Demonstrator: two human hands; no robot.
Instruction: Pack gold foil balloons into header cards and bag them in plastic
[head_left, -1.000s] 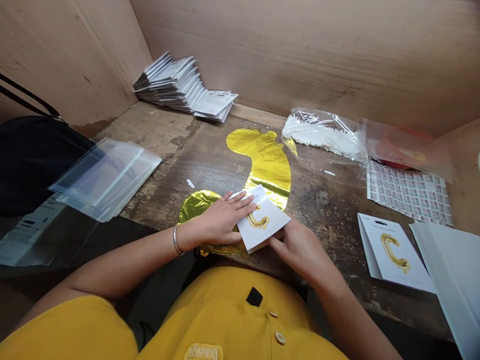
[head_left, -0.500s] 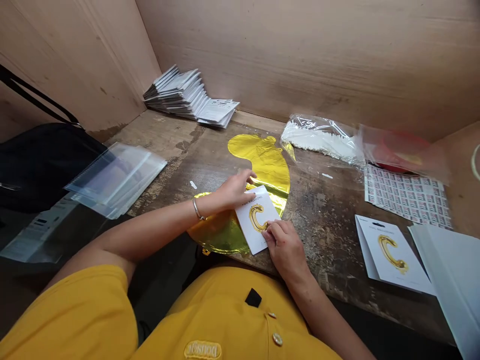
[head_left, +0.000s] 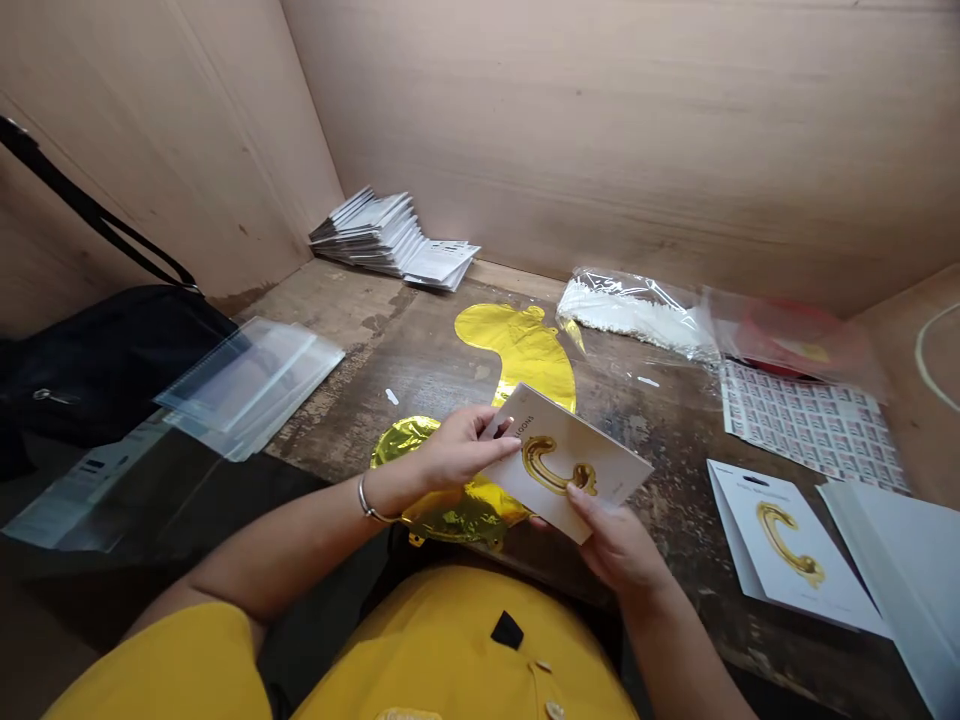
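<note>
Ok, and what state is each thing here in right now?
left hand, gripping the card's left side
right hand, pinching the card's lower edge
printed card, lifted, tilted
gold foil balloon, lying flat, deflated
folded card, lying slightly open
stack of cards, fanned, leaning
clear plastic sleeves, loosely piled

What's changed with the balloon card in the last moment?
The card has been lifted off the gold foil balloon and turned, and now tilts up above it. The left hand grips its left edge, and the right hand has taken hold of its lower edge instead of pressing it flat. The balloon, the stack of cards and the other card stayed put.
</note>
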